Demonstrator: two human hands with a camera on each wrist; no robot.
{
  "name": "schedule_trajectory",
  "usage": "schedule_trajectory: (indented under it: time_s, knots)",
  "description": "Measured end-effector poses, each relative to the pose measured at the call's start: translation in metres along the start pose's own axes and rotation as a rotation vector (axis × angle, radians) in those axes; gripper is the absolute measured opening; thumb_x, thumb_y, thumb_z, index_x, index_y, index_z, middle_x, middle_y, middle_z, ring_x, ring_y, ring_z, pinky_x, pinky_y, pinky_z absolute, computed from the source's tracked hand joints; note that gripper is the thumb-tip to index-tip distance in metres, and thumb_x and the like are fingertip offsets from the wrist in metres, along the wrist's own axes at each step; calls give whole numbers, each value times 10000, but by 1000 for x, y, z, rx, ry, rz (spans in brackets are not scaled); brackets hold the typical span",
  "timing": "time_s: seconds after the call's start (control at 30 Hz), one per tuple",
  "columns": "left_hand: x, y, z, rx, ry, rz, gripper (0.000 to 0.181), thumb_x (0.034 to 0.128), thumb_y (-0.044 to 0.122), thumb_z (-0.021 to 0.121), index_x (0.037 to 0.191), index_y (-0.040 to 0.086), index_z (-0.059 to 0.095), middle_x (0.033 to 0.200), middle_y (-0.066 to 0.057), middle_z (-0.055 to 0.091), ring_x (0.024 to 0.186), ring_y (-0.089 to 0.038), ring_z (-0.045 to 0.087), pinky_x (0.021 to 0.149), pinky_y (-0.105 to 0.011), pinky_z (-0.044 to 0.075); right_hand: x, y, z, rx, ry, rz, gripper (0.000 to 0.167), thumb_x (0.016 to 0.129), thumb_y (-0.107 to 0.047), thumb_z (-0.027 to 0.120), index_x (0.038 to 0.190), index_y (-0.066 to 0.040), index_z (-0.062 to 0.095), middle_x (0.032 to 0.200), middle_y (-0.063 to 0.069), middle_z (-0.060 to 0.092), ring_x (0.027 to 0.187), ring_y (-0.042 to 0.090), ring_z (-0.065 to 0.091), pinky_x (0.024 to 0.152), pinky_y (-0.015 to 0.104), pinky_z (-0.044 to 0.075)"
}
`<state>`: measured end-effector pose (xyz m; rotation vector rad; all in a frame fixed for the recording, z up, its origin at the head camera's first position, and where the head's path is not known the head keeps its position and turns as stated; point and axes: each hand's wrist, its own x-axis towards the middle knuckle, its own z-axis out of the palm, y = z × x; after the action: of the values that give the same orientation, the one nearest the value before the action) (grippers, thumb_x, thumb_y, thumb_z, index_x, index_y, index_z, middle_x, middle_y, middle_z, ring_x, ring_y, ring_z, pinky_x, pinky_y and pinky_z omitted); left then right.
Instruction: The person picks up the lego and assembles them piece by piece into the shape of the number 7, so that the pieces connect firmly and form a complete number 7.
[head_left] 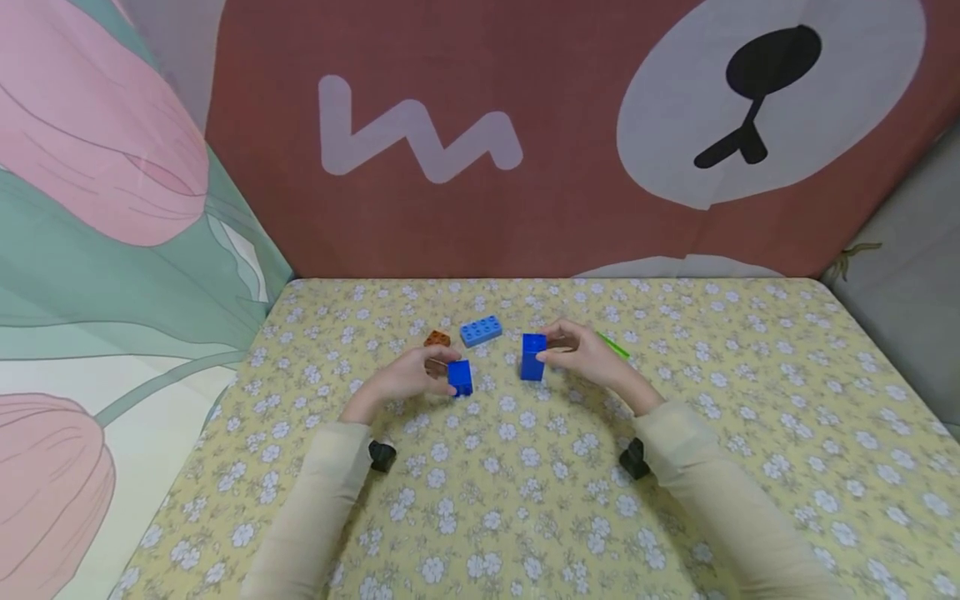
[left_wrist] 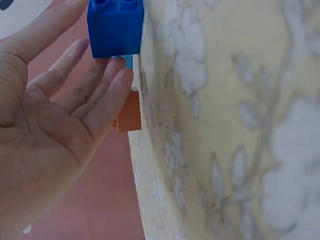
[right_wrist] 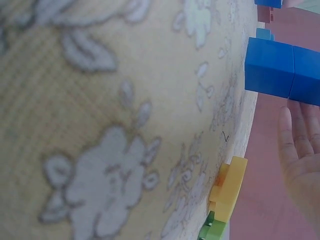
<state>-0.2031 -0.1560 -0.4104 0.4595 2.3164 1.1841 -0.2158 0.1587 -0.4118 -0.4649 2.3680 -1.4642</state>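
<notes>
My left hand (head_left: 416, 372) pinches a dark blue toy building brick (head_left: 460, 378) between thumb and fingers. In the left wrist view, that brick (left_wrist: 116, 32) has its studs turned sideways, and the other fingers spread out behind it. To the right, my right hand (head_left: 583, 354) grips an upright stack of two dark blue bricks (head_left: 532, 358). A seam between the two bricks shows in the right wrist view, on the stack (right_wrist: 272, 67). A gap separates the single brick from the stack. Whether the stack touches the table cannot be told.
Behind the left hand lie an orange brick (head_left: 437, 338) and a light blue brick (head_left: 481, 331). A green brick (head_left: 615, 345) is partly hidden by the right hand; beside it, a yellow brick (right_wrist: 230, 187) shows. The floral cloth (head_left: 487, 500) covers the table, against a printed back wall (head_left: 450, 225).
</notes>
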Motion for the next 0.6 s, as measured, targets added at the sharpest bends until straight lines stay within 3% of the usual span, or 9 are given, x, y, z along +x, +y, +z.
schedule_trajectory:
  time_s: [0.6]
  knots:
    - [5, -2, 6, -19, -2, -18, 534, 889, 115, 677, 1383, 96, 474, 1367, -180, 508, 1271, -357, 499, 928, -406, 526, 0, 0, 1, 23, 7, -13, 406, 917, -280, 653, 1251, -82, 535, 1316, 155, 515, 1243, 349, 517, 986, 469, 495]
